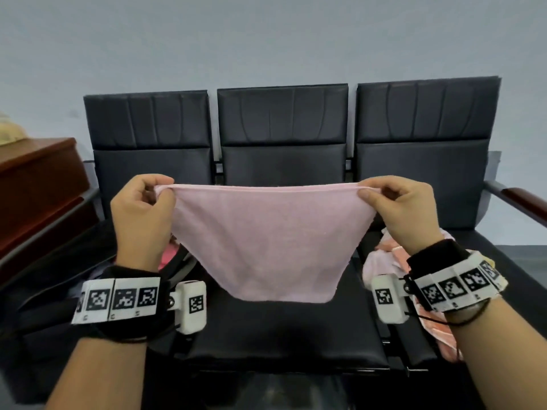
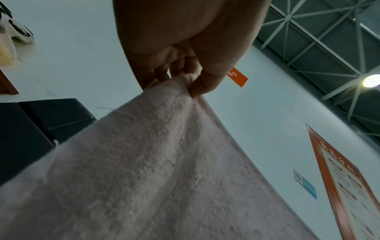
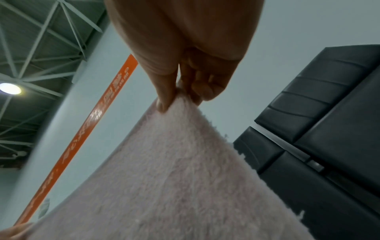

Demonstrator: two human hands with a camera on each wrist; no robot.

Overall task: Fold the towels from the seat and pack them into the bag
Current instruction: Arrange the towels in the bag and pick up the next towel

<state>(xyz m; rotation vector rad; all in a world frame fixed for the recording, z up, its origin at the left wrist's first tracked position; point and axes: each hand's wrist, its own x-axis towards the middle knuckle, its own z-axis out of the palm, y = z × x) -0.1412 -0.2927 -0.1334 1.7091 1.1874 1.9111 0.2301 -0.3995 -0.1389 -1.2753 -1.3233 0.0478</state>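
i see a reddish-brown wooden cabinet (image 1: 35,179) left of the chairs, against a pale grey wall (image 1: 266,39). my wrist views catch a long orange banner (image 3: 92,116), a round ceiling lamp (image 2: 371,80) and grey metal roof trusses (image 2: 329,32).

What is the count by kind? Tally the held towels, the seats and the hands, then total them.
pink towel, held: 1
black seats: 3
hands, left hand and right hand: 2
Total: 6
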